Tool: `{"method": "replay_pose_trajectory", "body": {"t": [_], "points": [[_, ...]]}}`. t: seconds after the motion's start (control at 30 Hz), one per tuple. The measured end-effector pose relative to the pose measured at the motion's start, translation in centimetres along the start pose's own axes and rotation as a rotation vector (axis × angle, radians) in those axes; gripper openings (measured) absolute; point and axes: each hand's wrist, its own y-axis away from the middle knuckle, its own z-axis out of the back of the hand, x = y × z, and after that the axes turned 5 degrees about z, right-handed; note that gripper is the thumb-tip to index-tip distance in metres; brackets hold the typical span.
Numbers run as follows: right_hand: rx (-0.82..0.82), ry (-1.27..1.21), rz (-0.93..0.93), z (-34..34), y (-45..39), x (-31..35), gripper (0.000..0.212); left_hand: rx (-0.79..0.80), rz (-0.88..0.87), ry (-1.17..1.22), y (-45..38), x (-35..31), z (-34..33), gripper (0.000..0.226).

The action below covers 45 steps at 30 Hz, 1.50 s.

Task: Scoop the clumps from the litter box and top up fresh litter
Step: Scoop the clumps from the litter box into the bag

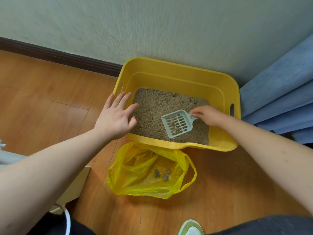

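Observation:
A yellow litter box point(177, 72) stands on the floor against the wall, with brown litter point(152, 109) spread over its bottom. My right hand point(207, 115) grips the handle of a pale blue slotted scoop point(177, 123) that lies on the litter with some grains and small clumps in it. My left hand point(115, 117) hovers with fingers spread over the box's left wall. In front of the box lies an open yellow plastic bag point(135, 168) with several dark clumps point(161, 174) inside.
A wooden floor point(42, 102) runs to a dark baseboard point(59, 56) and pale wall. Blue curtain folds point(279, 99) hang right of the box. A white board-like object point(74, 185) lies at the lower left. My shoe point(191, 228) shows at the bottom.

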Motion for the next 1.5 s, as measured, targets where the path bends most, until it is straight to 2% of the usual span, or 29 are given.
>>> {"method": "replay_pose_trajectory", "body": {"t": [0.27,0.53,0.77,0.93,1.0,1.13,1.2,1.33,1.5], "points": [[-0.042,-0.061,-0.05,-0.8,2.1,1.0,0.029,-0.008,0.005,0.014,-0.1,0.1,-0.2,0.058],[-0.086,0.023,-0.088,-0.8,3.8,1.4,0.028,0.0,0.0,0.017,-0.1,0.1,-0.2,0.059],[-0.169,0.019,-0.047,-0.4,6.1,3.1,0.032,0.004,-0.011,0.01,0.1,0.0,0.0,0.061],[-0.312,0.113,0.089,0.1,8.0,5.4,0.033,-0.001,0.009,0.024,0.1,0.0,0.0,0.068],[-0.346,0.226,0.176,0.1,9.0,6.1,0.032,0.002,0.01,0.022,0.1,0.1,0.0,0.068],[-0.544,0.542,0.451,-0.9,10.6,7.3,0.028,0.001,0.012,0.02,0.2,0.1,-0.2,0.068],[-0.567,0.639,0.526,-1.8,11.3,8.1,0.028,0.002,0.012,0.019,0.2,0.1,-0.2,0.069],[-0.588,0.805,0.617,-4.1,12.6,9.5,0.023,0.005,0.012,0.019,0.2,0.1,-0.1,0.069],[-0.642,0.898,0.622,-6.5,13.7,10.4,0.025,0.015,0.01,0.03,0.1,0.1,-0.1,0.066]]}}
